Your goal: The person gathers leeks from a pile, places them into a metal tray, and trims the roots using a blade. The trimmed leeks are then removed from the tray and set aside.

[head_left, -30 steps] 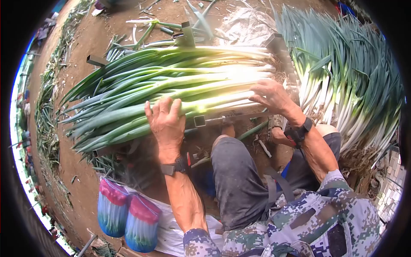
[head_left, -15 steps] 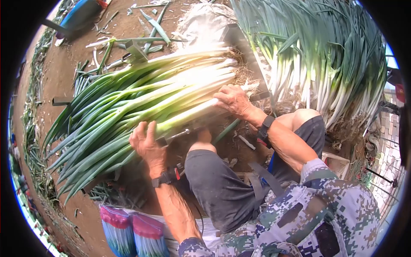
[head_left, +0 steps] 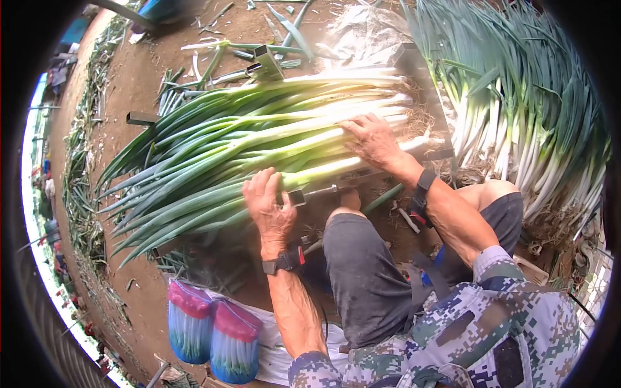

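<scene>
A thick layer of long green onions (head_left: 259,139) lies across a metal rack, green tops to the left and white root ends to the right. My left hand (head_left: 266,205) rests against the near edge of the layer, its fingers stretched over the green stalks and its thumb apart, beside a square metal bracket (head_left: 296,198). Across the pale stalks near the roots lies my right hand (head_left: 375,143), fingers extended and pressing on top. Neither hand is wrapped round a stalk. Palms and some fingertips are hidden.
A big heap of green onions (head_left: 511,110) stands at the right. Metal posts (head_left: 141,118) stick out from the rack. Two bagged bundles (head_left: 234,339) lie at the lower left. Leaf scraps (head_left: 288,29) litter the dirt floor; a whitish sack (head_left: 365,32) lies beyond.
The view has shifted, moving the scene rightward. My right hand has moved from the near stalk's root end up and left onto the layer. My left hand stays at the near edge.
</scene>
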`<action>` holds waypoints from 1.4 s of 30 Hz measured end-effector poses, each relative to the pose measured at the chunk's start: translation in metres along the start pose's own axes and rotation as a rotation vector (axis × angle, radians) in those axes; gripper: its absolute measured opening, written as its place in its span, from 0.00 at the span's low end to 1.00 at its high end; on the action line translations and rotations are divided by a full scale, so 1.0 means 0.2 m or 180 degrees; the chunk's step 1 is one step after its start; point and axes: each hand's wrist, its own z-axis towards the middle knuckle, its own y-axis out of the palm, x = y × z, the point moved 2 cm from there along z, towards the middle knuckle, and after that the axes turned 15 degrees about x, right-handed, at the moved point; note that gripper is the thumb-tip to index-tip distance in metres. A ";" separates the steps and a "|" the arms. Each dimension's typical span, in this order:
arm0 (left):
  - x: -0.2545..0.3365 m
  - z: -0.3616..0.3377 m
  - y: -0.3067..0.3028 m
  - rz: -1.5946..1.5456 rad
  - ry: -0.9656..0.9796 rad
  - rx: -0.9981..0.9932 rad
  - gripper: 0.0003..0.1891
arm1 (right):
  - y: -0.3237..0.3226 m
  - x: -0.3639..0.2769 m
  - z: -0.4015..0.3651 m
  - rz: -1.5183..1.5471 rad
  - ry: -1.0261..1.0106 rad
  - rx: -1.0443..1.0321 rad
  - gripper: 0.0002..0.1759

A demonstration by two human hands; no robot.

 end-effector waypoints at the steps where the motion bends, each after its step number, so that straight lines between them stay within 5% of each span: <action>1: -0.01 0.00 0.00 -0.0045 -0.0022 0.0104 0.22 | 0.02 0.00 0.01 -0.0029 0.0027 -0.0033 0.19; 4: 0.02 0.03 0.00 -0.0179 -0.0086 0.0398 0.12 | 0.02 0.01 0.00 -0.0019 0.0083 -0.0124 0.19; 9: 0.05 0.04 0.00 -0.0045 -0.0125 0.0708 0.11 | -0.17 0.00 0.09 0.0233 -0.0191 -0.0137 0.17; 21: 0.03 0.14 -0.04 0.0194 -0.0402 0.0324 0.09 | -0.18 0.24 -0.04 0.0491 0.1112 -0.1358 0.18; 25: -0.02 0.26 -0.05 -0.0208 -0.1006 0.0524 0.13 | -0.18 0.21 0.07 0.0669 0.0887 -0.0837 0.20; 27: -0.05 0.34 -0.04 0.0086 -0.0533 0.0773 0.16 | -0.12 0.15 0.15 0.0357 0.0553 -0.0177 0.21; 34: -0.16 0.40 0.06 0.1178 0.0136 0.0287 0.20 | 0.08 0.12 0.14 -0.0344 -0.0012 -0.0107 0.21; 42: -0.17 0.52 -0.04 0.1263 0.0313 0.0020 0.33 | -0.27 -0.10 0.26 0.0417 -0.0268 0.0550 0.17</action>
